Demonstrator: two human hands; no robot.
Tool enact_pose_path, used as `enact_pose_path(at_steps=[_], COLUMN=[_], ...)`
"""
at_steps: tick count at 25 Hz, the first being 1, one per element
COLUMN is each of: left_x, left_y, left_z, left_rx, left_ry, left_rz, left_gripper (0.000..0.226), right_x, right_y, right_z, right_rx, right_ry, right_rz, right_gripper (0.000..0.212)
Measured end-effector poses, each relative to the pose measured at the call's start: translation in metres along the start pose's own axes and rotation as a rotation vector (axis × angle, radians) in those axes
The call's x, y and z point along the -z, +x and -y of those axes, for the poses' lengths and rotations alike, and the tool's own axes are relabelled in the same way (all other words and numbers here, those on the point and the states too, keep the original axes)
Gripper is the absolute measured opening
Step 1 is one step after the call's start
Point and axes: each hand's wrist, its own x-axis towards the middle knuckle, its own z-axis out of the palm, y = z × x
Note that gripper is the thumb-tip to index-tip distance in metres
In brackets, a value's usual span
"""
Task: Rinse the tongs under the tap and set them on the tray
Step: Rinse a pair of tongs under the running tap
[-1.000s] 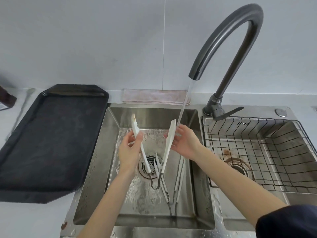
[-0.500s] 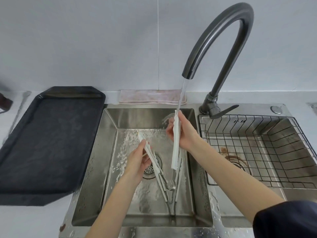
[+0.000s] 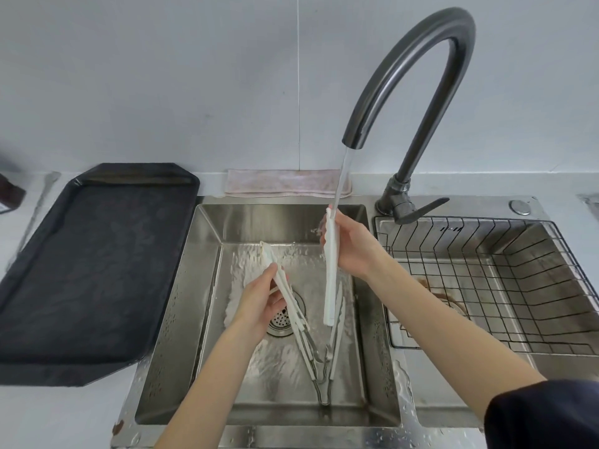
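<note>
at the centre of the frame both hands work over the left sink basin (image 3: 181, 306). the right hand (image 3: 351, 246) grasps one white arm of the tongs (image 3: 330, 273) near its tip, fingers curled round it, and holds it nearly upright with its top end in the stream of water (image 3: 340, 179) falling from the dark curved tap (image 3: 418, 79). the left hand (image 3: 262, 303) grips the other white arm, tilted toward the upper left. the two arms run down toward the metal hinge low in the basin, right of the drain (image 3: 282, 322); more tongs seem to lie there, hard to separate. the black tray (image 3: 81, 273) sits on the counter at the left. a wire basket (image 3: 505, 286) fills the right basin, and a folded cloth (image 3: 285, 183) lies behind the sink.
</note>
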Motion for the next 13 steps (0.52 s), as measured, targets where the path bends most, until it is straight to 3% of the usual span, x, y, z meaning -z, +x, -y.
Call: enact_pose_path(at_steps=[4, 8, 13], left_x=[-0.008, -0.027, -0.059], left_y=[0.007, 0.021, 0.027], left_z=[-0.001, -0.001, 0.002], left_rx=[-0.008, 0.009, 0.157], left_ry=[0.033, 0.063, -0.03], left_rz=[0.023, 0.032, 0.153], left_gripper=[0.024, 0.023, 0.029], right_x=[0.005, 0.016, 0.011], right_y=[-0.003, -0.021, -0.045], right_z=[-0.008, -0.013, 0.009], right_rx=[-0.035, -0.082, 0.145], right_ry=[-0.06, -0.086, -0.309], right_rz=[-0.1, -0.065, -0.142], right_gripper=[0.031, 0.036, 0.018])
